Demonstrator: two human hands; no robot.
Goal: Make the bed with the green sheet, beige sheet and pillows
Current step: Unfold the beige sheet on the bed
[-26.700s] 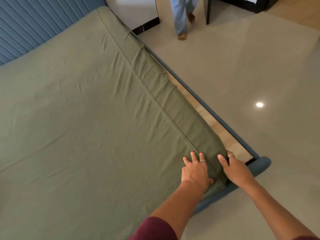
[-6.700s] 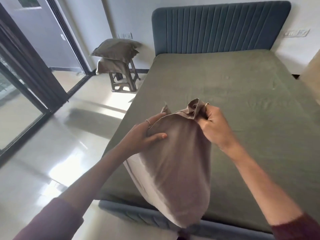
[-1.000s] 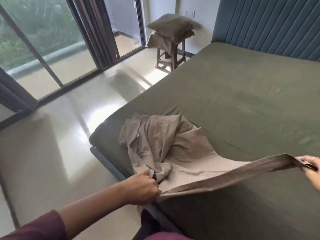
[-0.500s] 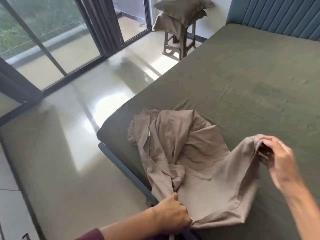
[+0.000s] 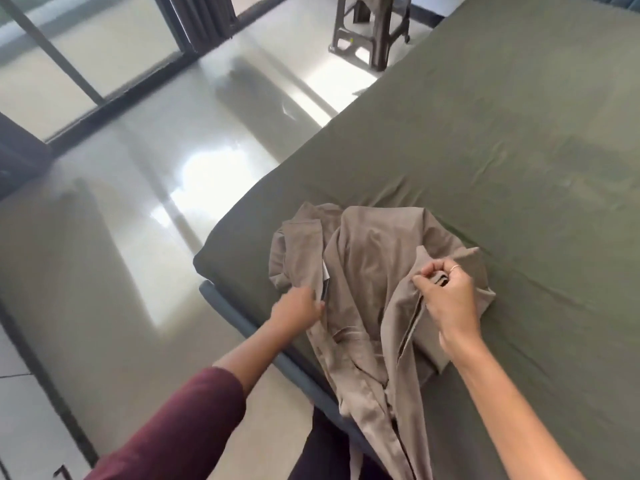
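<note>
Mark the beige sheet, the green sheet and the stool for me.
beige sheet (image 5: 367, 258): head view, bunched middle of the heap.
green sheet (image 5: 502, 109): head view, flat stretch on the mattress.
stool (image 5: 375, 36): head view, its front leg.

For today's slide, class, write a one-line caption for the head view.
Both hands, left and right, grip a crumpled beige sheet on the green sheet.

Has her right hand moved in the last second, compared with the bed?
Yes. The right hand has come in from the far right, where it stretched the beige sheet taut, toward the bed's foot corner, now gripping a fold over the bunched pile.
</note>
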